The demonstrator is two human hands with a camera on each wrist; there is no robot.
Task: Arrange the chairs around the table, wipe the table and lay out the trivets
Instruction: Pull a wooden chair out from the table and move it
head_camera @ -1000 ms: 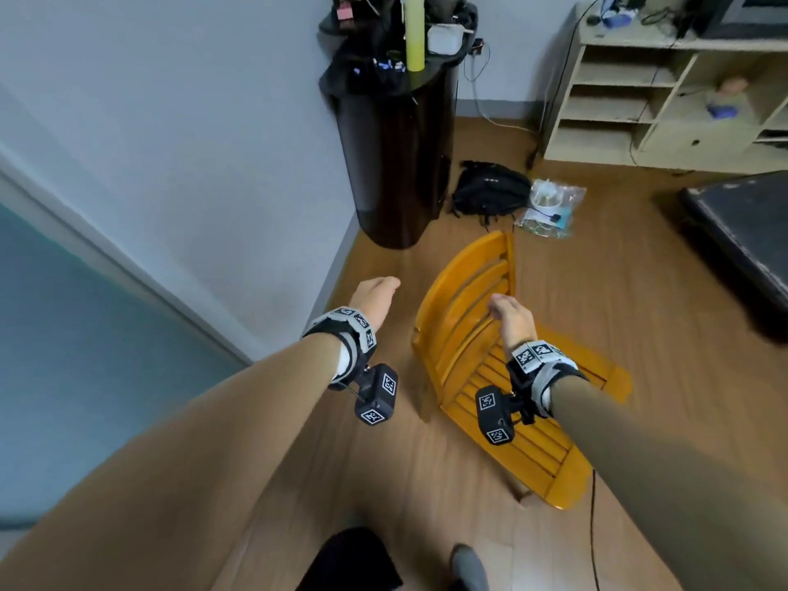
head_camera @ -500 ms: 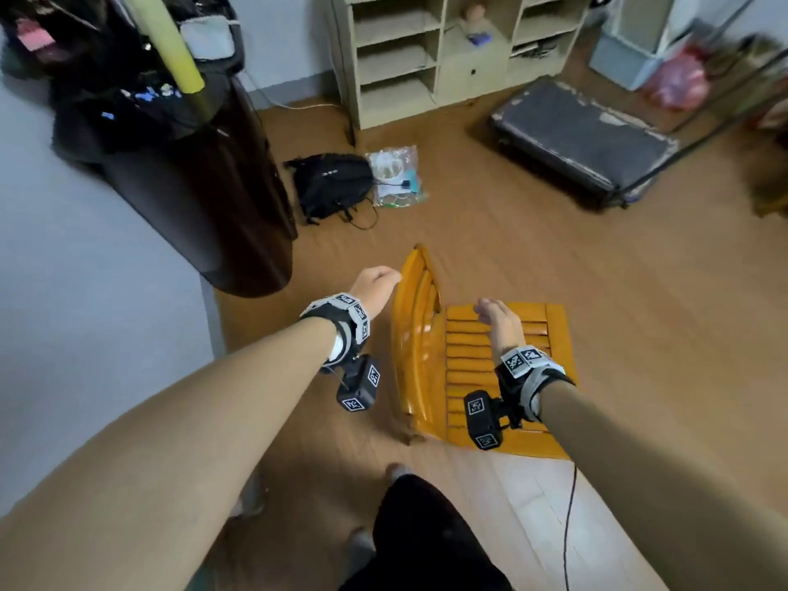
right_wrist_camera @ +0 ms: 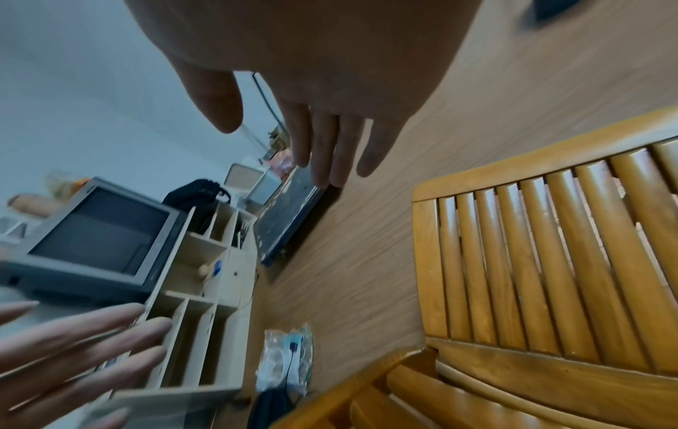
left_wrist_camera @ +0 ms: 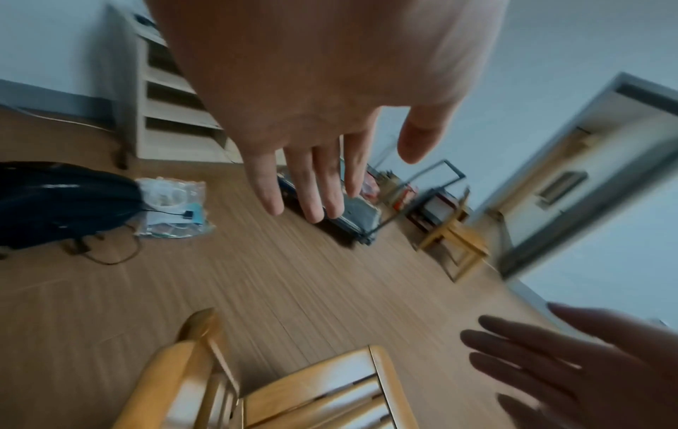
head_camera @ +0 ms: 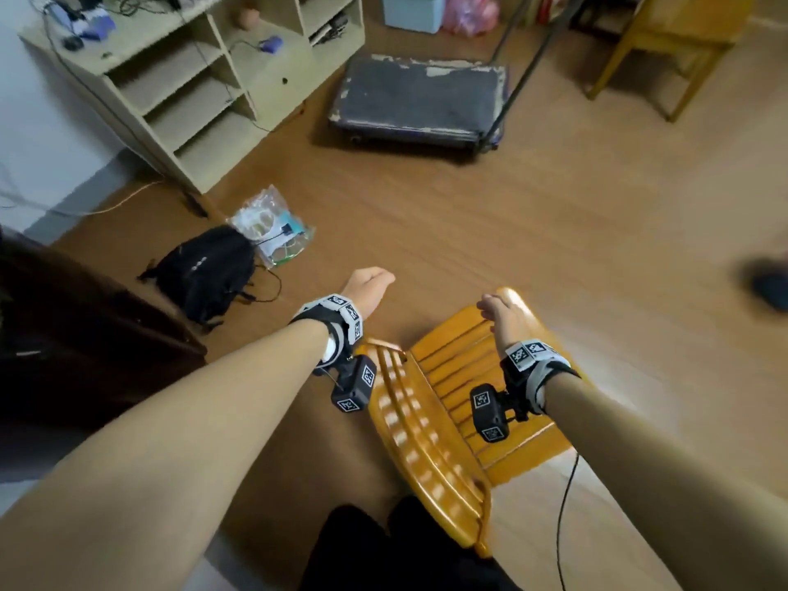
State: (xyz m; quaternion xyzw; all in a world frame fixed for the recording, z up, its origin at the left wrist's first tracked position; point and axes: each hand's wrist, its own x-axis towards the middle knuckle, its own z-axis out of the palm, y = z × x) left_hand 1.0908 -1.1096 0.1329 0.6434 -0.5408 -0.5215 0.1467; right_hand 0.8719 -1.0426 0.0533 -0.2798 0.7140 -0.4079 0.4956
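A yellow-orange slatted wooden chair stands on the floor just in front of me, its backrest toward my legs. My left hand hangs in the air left of the backrest, its fingers loosely straight and holding nothing. My right hand hovers over the far edge of the seat, its fingers relaxed and empty. Neither hand touches the chair. A second piece of wooden furniture, only partly in view, stands at the far right.
A beige shelf unit lines the far left wall, with an old TV on top. A black backpack and a plastic bag lie on the floor. A dark flat trolley sits further back, a dark cabinet at my left.
My view has swung right, away from the wall and dark cabinet toward the open floor. The chair now shows with its backrest nearest me. Both hands stay raised over it.
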